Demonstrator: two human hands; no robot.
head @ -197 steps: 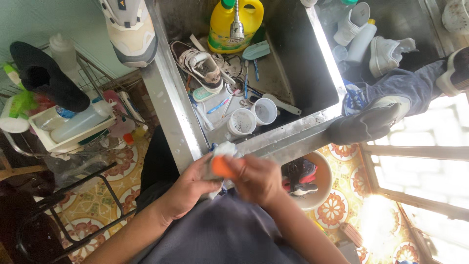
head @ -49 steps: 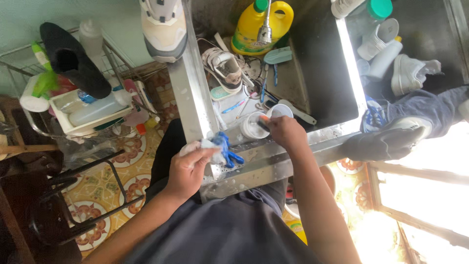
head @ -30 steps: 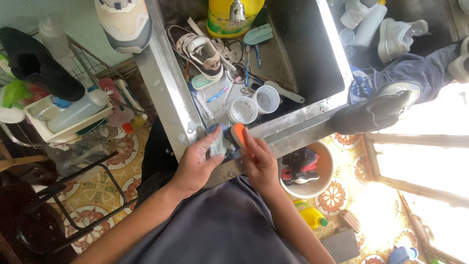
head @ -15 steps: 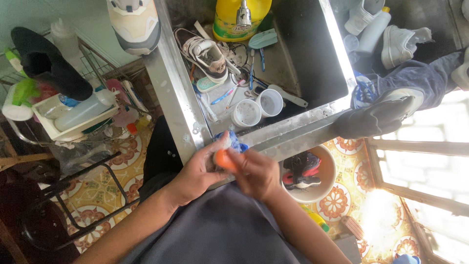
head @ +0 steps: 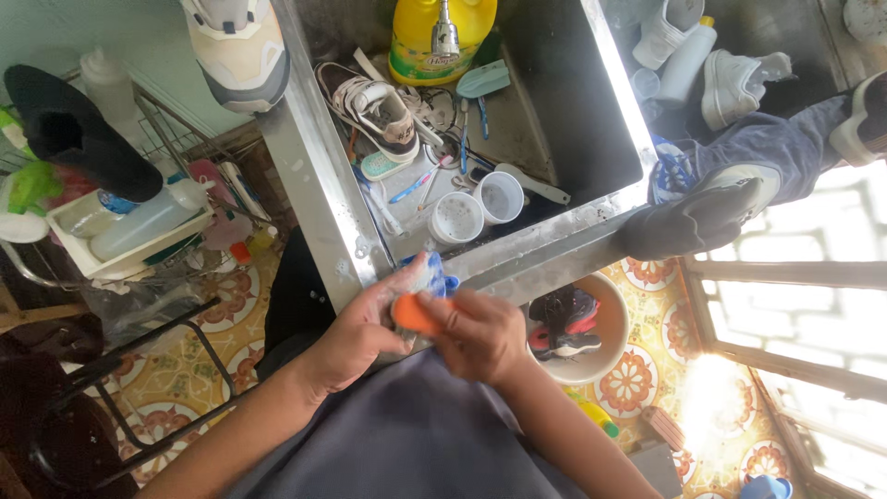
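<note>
a small white and blue shoe (head: pixel 427 277) sits at the near sink edge (head: pixel 517 263), gripped by the left hand (head: pixel 356 333). the right hand (head: pixel 480 333) clasps an orange brush (head: pixel 416 316) against it. short, firm strokes would likely work best.

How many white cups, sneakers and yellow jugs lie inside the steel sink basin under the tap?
Round white plastic cups: 2
Beige laced sneaker: 1
Yellow plastic jug: 1
Total: 4
</note>
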